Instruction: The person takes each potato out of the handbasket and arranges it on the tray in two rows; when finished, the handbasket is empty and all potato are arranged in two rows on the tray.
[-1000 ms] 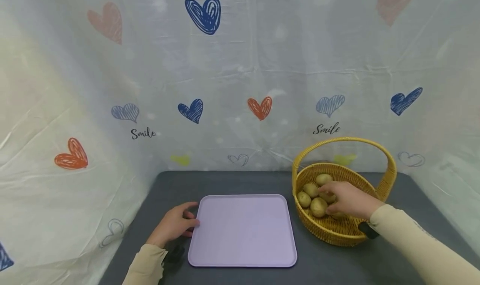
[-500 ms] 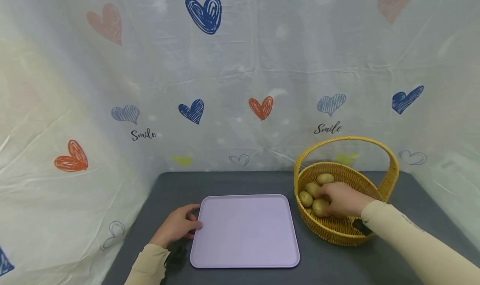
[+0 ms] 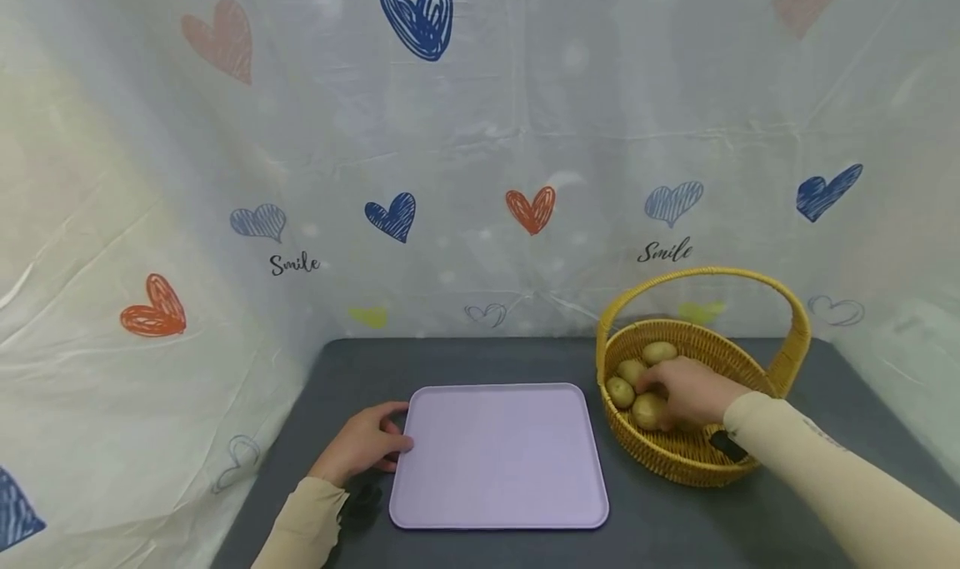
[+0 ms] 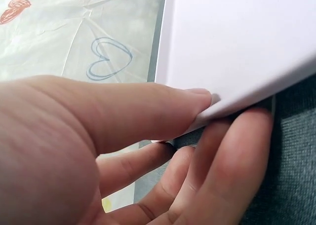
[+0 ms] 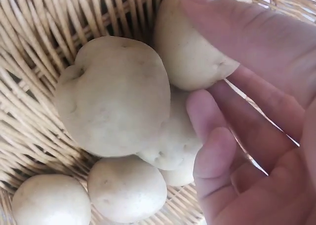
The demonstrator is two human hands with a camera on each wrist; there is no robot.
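1. The potato (image 5: pixel 185 52) in the grasp is inside the wicker basket (image 3: pixel 671 467), among other potatoes (image 3: pixel 619 392). It should handle as firm and fairly heavy for its size, not fragile, perhaps slightly slippery.
2. Its rounded middle is likely the best hold, thumb opposite fingers.
3. The right hand (image 3: pixel 693 388), inside the basket, is partly closed, thumb and fingers curled around that potato.
4. Left of the basket, the lavender tray (image 3: pixel 498 461) looks light and stiff; its raised rim should suit a pinch.
5. The left hand (image 3: pixel 363 444) pinches the tray's edge farthest from the basket.
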